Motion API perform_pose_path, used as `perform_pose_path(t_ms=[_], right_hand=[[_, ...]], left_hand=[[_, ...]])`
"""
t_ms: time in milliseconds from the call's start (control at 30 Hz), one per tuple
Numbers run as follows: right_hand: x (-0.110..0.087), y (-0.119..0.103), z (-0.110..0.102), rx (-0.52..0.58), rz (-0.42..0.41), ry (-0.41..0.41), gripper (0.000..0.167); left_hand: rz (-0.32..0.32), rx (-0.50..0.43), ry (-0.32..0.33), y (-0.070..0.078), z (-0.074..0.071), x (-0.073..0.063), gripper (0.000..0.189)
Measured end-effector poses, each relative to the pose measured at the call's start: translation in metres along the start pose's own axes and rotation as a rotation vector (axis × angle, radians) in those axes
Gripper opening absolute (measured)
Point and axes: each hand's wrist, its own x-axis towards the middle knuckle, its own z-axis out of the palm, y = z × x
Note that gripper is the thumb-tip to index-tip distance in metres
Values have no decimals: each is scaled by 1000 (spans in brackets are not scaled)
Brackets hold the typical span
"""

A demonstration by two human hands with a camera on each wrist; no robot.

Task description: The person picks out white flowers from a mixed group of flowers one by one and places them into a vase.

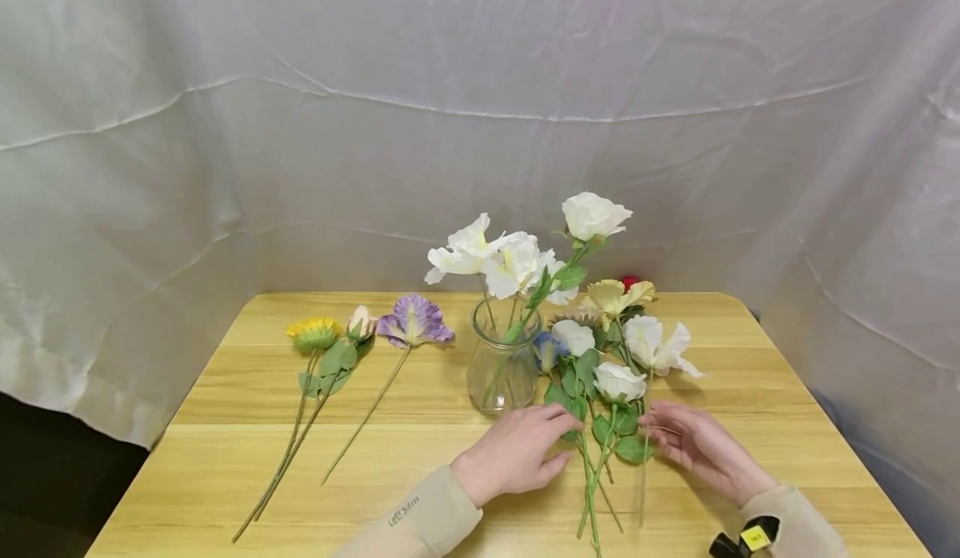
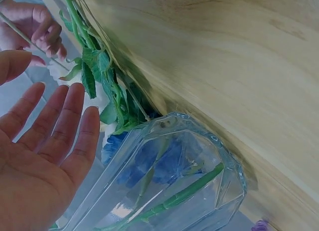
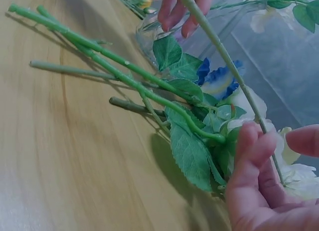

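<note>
My right hand (image 1: 701, 450) has its fingers and thumb about the thin stem (image 3: 227, 61) of a white iris (image 1: 656, 346), which slants across the right wrist view. My left hand (image 1: 517, 450) is in front of the glass vase (image 1: 501, 375), its fingers (image 2: 62, 123) extended and holding nothing, beside the green stems of the lying flowers. Between the hands lie white roses (image 1: 620, 383) with leafy stems and a blue flower (image 1: 549, 350). Several white irises (image 1: 468, 250) and a tall white rose (image 1: 595, 216) stand in the vase.
On the table's left lie a yellow flower (image 1: 313, 333), a pale pink bud (image 1: 362, 323) and a purple iris (image 1: 415, 321). Behind the white roses are a pale yellow flower (image 1: 611, 296) and a red one (image 1: 630, 281). Grey cloth (image 1: 495, 158) hangs around the wooden table (image 1: 217, 408).
</note>
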Motion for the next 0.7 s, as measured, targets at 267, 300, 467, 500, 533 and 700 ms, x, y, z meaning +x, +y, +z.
perform_pose_path(t_ms=[267, 300, 467, 500, 533, 700], right_hand=[[0, 1, 2, 91, -25, -92, 31], [0, 1, 2, 91, -33, -85, 31], [1, 1, 4, 72, -48, -41, 31], [1, 1, 5, 71, -52, -38, 31], [1, 1, 5, 71, -55, -37, 31], [1, 1, 8, 80, -69, -41, 30]], left_hand=[[2, -6, 17, -1, 1, 0, 36], [2, -7, 18, -1, 1, 0, 36], [-5, -8, 17, -1, 3, -1, 37], [-7, -10, 17, -2, 3, -1, 37], [-9, -8, 17, -2, 3, -1, 37], [-14, -4, 23, -2, 3, -3, 36]])
